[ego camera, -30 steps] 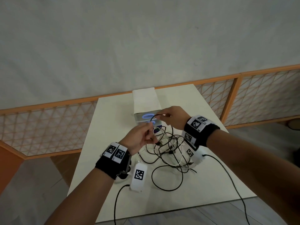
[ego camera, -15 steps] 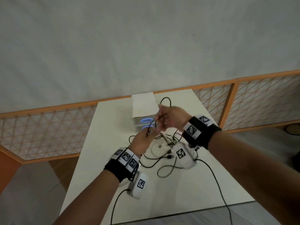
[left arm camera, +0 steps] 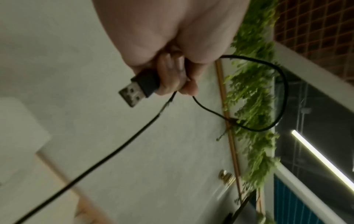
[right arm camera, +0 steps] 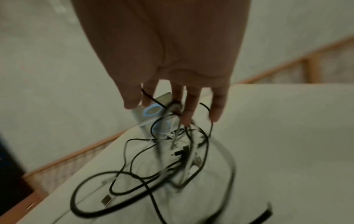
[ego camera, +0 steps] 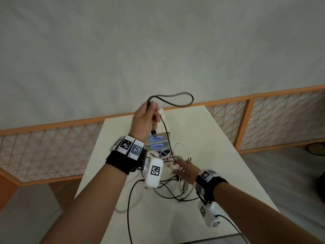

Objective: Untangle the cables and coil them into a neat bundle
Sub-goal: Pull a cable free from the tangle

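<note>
My left hand (ego camera: 151, 111) is raised above the table and grips a black cable just behind its USB plug (ego camera: 153, 132). In the left wrist view the curled fingers (left arm camera: 172, 84) hold the plug (left arm camera: 138, 89), a loop arches out beside them, and one strand runs down towards the table. The tangle of black and white cables (ego camera: 173, 187) lies mid-table. My right hand (ego camera: 179, 166) reaches into it, and in the right wrist view its straight, spread fingers (right arm camera: 191, 106) touch the top strands of the tangle (right arm camera: 172, 159).
A white box (ego camera: 157, 143) with two glowing blue rings stands just behind the tangle on the white table (ego camera: 219, 155). An orange lattice railing (ego camera: 52, 147) runs behind the table against a grey wall. A black lead hangs from each of my wrist cameras.
My left hand has risen from the tangle, drawing the black cable's plug end up with it. My right hand let go of the cable and dropped onto the tangle.
</note>
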`<state>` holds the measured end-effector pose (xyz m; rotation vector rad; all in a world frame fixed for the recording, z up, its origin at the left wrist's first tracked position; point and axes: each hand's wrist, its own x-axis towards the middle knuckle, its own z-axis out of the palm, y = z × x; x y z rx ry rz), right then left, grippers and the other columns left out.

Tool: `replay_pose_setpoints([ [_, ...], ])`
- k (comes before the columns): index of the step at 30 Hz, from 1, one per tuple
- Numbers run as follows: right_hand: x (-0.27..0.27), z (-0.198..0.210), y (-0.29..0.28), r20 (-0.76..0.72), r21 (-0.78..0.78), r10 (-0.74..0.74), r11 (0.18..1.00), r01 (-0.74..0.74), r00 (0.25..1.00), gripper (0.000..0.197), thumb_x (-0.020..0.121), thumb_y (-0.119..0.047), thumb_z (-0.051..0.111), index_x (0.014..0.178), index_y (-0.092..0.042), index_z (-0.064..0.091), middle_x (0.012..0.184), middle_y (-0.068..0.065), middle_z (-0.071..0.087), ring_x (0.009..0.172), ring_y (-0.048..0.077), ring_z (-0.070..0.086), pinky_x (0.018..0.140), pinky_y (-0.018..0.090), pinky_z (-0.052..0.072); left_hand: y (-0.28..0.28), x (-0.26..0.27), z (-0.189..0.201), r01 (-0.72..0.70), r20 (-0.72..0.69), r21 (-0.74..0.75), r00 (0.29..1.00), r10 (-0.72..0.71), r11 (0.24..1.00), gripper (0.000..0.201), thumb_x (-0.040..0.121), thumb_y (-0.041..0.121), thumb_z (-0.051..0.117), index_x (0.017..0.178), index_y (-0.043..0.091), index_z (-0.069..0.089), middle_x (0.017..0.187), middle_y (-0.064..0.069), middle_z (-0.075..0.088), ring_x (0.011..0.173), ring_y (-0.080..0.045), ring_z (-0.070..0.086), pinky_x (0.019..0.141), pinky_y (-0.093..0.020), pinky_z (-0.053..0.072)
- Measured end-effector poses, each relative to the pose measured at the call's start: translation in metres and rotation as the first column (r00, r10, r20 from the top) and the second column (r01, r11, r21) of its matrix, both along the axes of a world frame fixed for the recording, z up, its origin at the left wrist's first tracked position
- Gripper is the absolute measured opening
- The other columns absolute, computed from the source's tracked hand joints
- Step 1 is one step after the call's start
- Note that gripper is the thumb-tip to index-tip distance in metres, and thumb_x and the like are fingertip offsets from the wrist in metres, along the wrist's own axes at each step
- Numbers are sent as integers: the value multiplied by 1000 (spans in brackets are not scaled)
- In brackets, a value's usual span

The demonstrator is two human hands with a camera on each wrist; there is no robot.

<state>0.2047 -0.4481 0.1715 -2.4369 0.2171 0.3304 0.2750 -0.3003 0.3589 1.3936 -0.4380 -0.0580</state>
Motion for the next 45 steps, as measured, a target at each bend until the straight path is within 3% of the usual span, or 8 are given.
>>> replay_pose_setpoints([
  [6, 5, 31, -11, 77, -411, -77, 906, 102, 994, 30, 93, -52, 39, 114, -48, 60, 135, -4, 40, 129, 28, 28, 104, 47, 24, 14, 9, 3, -5, -57, 136, 998, 13, 991, 26, 92, 9, 54, 113, 24, 50, 73, -2, 57, 47, -8, 33, 36, -18, 23],
  [9, 26, 66, -7, 246, 87, -212, 977, 196, 946, 27, 94, -40, 48, 105, -28, 69, 101, -1, 60, 95, 19, 56, 86, 35, 44, 14, 3, -53, 165, -240, 502, 970, -46, 849, 61, 81, 2, 67, 133, 17, 38, 85, -9, 58, 42, -3, 42, 35, -19, 31],
  [13, 35, 114, 4, 276, 722, -387, 688, 76, 880, 21, 94, -12, 52, 79, -9, 65, 71, 9, 58, 58, 23, 57, 63, 31, 50, 6, -15, -108, 333, -295, 659, 939, -176, 675, 18, 87, 28, 64, 103, 21, 58, 59, 3, 48, 33, -3, 37, 41, -21, 31],
  [20, 21, 138, 4, 226, 700, -265, 713, 32, 937, 36, 82, -18, 53, 119, -19, 54, 93, -4, 55, 72, 11, 49, 61, 22, 38, -8, -2, -67, 91, -337, 222, 941, -12, 971, 33, 98, 27, 46, 75, 12, 64, 48, -2, 45, 29, -5, 30, 34, -12, 19],
  [26, -1, 95, 7, -32, 782, -115, 616, 97, 993, 15, 95, -9, 42, 84, -12, 51, 51, 9, 62, 33, 16, 39, 38, 15, 26, 2, 5, -54, 299, -325, 449, 933, -158, 842, 29, 94, 27, 55, 109, 4, 65, 54, 1, 42, 33, -5, 28, 34, -14, 21],
  [32, 7, 114, -129, -101, 899, -848, 146, 412, 520, 20, 97, -26, 38, 96, -16, 56, 57, 7, 67, 43, 16, 52, 42, 15, 39, 57, 15, -79, 317, -549, 246, 825, -138, 916, 17, 92, 15, 47, 81, 10, 58, 51, 1, 48, 38, -6, 30, 39, -19, 21],
  [40, 18, 74, -134, 15, 76, -748, 662, 745, 663, 53, 84, -28, 68, 123, 0, 45, 97, 21, 56, 89, 34, 58, 74, 43, 50, 72, 21, -68, 253, -329, 387, 936, -123, 887, 27, 102, 22, 30, 88, 11, 50, 53, -1, 58, 52, -20, 60, 53, -24, 46],
  [45, 33, 107, -15, 177, 596, -369, 778, 199, 913, 42, 90, -34, 58, 129, -21, 49, 114, 2, 51, 66, 20, 58, 56, 31, 48, 40, 7, -58, 348, -186, 697, 932, -311, 627, 26, 101, 25, 38, 100, 11, 60, 50, 3, 39, 43, -10, 35, 44, -21, 31],
])
